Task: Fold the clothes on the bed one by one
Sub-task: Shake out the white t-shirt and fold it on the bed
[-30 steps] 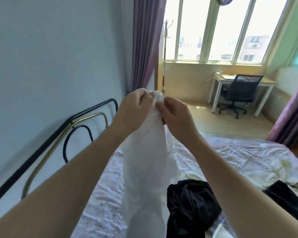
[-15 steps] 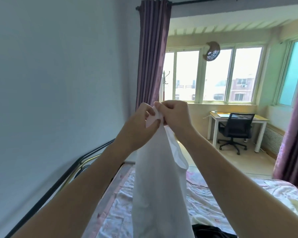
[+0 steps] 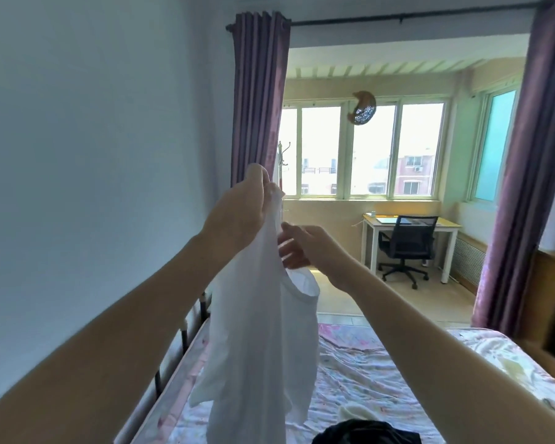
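Note:
A white T-shirt (image 3: 260,331) hangs in the air over the bed (image 3: 365,373), its neck opening facing right. My left hand (image 3: 242,209) pinches its top edge, held high. Lower and to the right, my right hand (image 3: 301,246) has its fingers at the shirt's edge just above the neck opening, curled on the cloth. A black garment (image 3: 365,432) lies on the bed at the bottom edge, with a pale yellowish cloth (image 3: 354,413) beside it.
The bed has a pink floral sheet and a metal rail (image 3: 186,341) along the left wall. Purple curtains (image 3: 257,100) frame a sunlit alcove with a desk (image 3: 410,222) and black office chair (image 3: 407,248). A wooden cabinet (image 3: 554,299) stands at right.
My right hand has slid down from the top of the shirt to just above the neck opening, while my left hand keeps the top edge up. The camera has tilted up.

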